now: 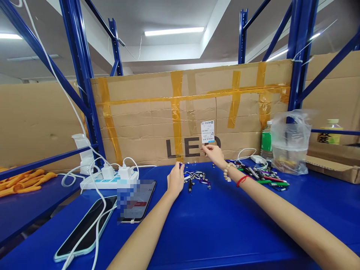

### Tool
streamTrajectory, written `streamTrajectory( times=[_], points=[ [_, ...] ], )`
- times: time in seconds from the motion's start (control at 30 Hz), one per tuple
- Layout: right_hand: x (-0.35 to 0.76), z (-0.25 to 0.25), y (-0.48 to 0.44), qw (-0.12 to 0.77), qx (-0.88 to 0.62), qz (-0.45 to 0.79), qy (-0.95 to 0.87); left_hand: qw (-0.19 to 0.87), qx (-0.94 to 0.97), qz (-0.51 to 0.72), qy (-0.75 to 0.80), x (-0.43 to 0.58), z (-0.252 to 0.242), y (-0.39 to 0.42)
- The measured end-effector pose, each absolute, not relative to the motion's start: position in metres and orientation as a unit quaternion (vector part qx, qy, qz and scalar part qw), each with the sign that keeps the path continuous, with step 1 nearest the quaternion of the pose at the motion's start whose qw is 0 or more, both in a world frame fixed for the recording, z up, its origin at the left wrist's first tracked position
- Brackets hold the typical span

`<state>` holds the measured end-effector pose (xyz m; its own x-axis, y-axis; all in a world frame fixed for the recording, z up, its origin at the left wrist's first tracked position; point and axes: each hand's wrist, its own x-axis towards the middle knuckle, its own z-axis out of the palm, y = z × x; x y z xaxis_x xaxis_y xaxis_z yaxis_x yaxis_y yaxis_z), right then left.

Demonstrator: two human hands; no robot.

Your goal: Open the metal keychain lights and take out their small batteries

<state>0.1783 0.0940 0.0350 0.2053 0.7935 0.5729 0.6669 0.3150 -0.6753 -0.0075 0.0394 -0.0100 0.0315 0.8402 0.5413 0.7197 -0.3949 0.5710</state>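
My left hand (176,179) is closed just above the blue tabletop, its fingers pinched round a small thing with a dark end, too small to name. Raised in front of the cardboard, my right hand (214,154) has its thumb and fingertips together; whatever they may hold cannot be made out. Beads and a red string circle that wrist. Between and below the hands lies a loose group of small shiny metal and purple parts (197,175), with a short black piece (190,185) at its near side. A heap of pens (260,173) lies beyond my right forearm.
A white power strip (109,182) with plugs and trailing cables stands left, near two phones (87,228). At right are a green-labelled bottle (266,140), a plastic bag (291,144) and a white adapter (258,160). Taped cardboard (146,127) closes the back between blue posts.
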Motion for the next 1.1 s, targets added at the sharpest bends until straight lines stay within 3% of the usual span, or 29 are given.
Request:
streamTrajectory(
  times=[0.13, 0.27, 0.83, 0.93, 1.03, 1.1],
  points=[
    [0.187, 0.013, 0.11, 0.306, -0.712, 0.017, -0.632, 0.065, 0.69, 0.438, 0.573, -0.009, -0.01, 0.042],
    [0.171, 0.0, 0.131, 0.238, -0.746, -0.03, -0.621, 0.058, 0.679, 0.437, 0.587, -0.01, -0.01, 0.045],
    [0.15, -0.005, 0.16, 0.266, -0.76, -0.005, -0.593, 0.097, 0.695, 0.442, 0.56, -0.01, -0.013, 0.049],
    [0.148, 0.0, 0.149, 0.328, -0.719, 0.034, -0.612, 0.112, 0.721, 0.438, 0.525, -0.009, -0.013, 0.05],
    [0.143, 0.009, 0.131, 0.448, -0.596, 0.163, -0.646, 0.099, 0.743, 0.422, 0.509, -0.009, -0.014, 0.049],
    [0.139, 0.016, 0.117, 0.455, -0.555, 0.2, -0.667, 0.091, 0.753, 0.413, 0.505, -0.008, -0.014, 0.049]
  ],
)
